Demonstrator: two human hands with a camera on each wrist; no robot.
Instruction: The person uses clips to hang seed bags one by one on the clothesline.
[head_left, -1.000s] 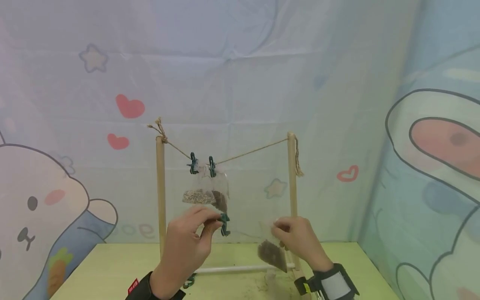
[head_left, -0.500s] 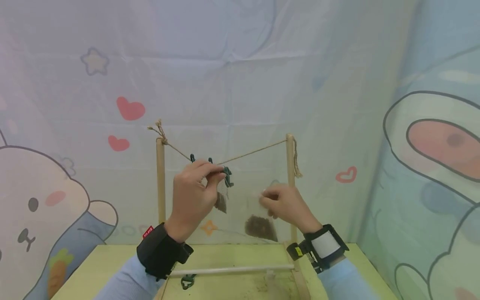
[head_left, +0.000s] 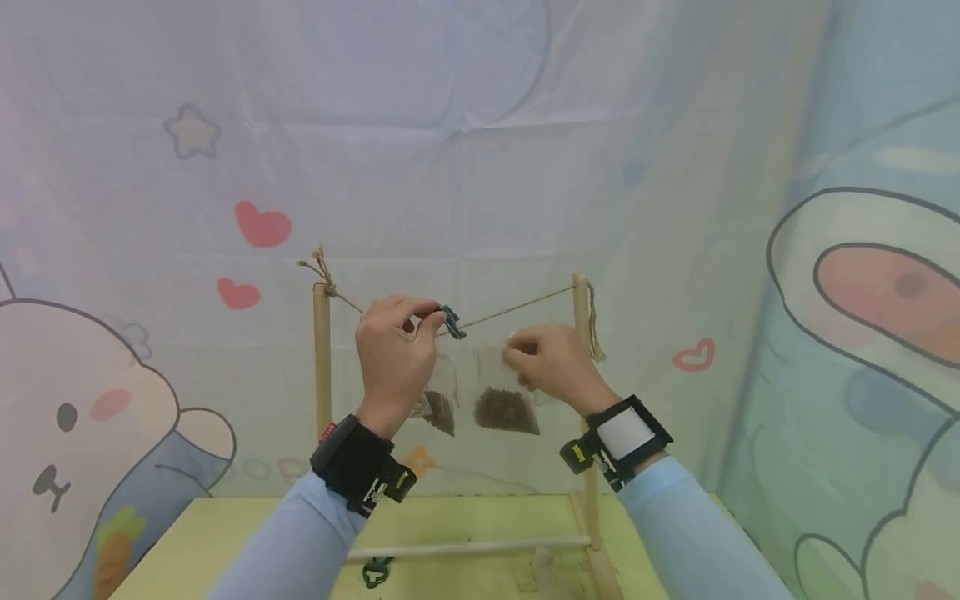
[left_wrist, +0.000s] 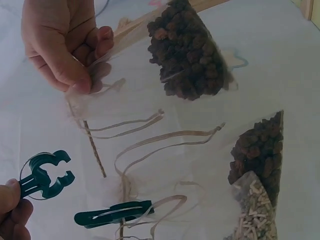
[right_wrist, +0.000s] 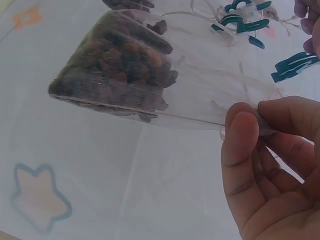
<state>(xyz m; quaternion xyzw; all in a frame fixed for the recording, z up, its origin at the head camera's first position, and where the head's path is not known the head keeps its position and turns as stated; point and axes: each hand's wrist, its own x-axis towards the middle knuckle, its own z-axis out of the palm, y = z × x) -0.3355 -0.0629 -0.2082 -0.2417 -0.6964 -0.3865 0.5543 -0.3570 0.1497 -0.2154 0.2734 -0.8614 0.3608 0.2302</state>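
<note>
My left hand (head_left: 397,354) pinches a dark green spring clip (left_wrist: 47,175) by its handles, its round mouth apart in the left wrist view. The clip sits right at the twine (head_left: 517,310) in the head view. Just right of it, my right hand (head_left: 553,362) pinches the gathered top of a clear drawstring bag (right_wrist: 120,65) with dark brown dried lumps in its bottom. Behind my left hand hang a bag of dark lumps (left_wrist: 257,145) and a bag of pale pellets (left_wrist: 256,212). Another green clip (left_wrist: 114,214) grips the twine, with bag strings looped beside it.
The twine runs between a left wooden post (head_left: 322,375) and a right wooden post (head_left: 582,312). A pale crossbar (head_left: 480,547) joins them low over the yellow-green table (head_left: 225,533). A green clip (head_left: 375,572) lies near the bar. A patterned cloth (head_left: 480,192) hangs behind.
Both hands have risen from low in front of the frame to twine height. The right hand has also come left with its bag, nearer to the clip in the left hand.
</note>
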